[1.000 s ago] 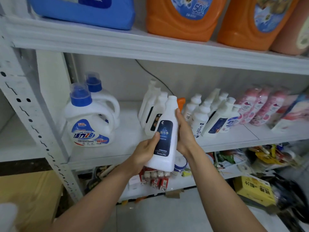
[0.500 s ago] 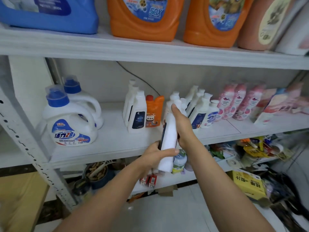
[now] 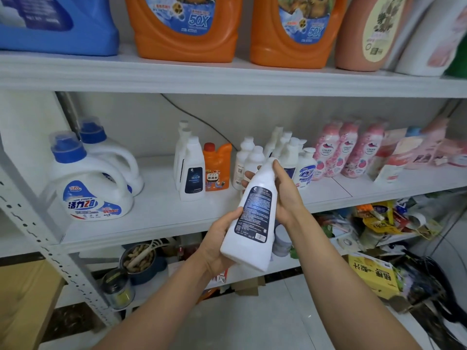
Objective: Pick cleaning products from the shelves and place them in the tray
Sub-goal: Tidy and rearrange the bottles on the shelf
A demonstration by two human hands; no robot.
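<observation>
Fingers [image 3: 228, 219] of the left hand [image 3: 217, 245] wrap the lower body of a white plastic cleaner bottle with a dark blue back label [image 3: 254, 218], thumb pressed on its front edge, while the right hand [image 3: 284, 193] curls its fingers round the bottle's neck and shoulder. Both hands grip the bottle, which tilts with its cap toward 1 o'clock, held in the air in front of the white metal shelf unit [image 3: 151, 218], clear of the boards. Beyond it, on the middle board, a matching row of white bottles with dark labels [image 3: 190, 170] stands at 11 o'clock of the held one, touching a small orange drain-cleaner bottle with a red cap [image 3: 217, 168]. Farther toward 9 o'clock sit two white detergent jugs with blue caps [image 3: 91, 183]. At 2 o'clock stand pink patterned bottles [image 3: 348, 150]. On the top board, at 12 o'clock, are large orange detergent jugs [image 3: 184, 26].
</observation>
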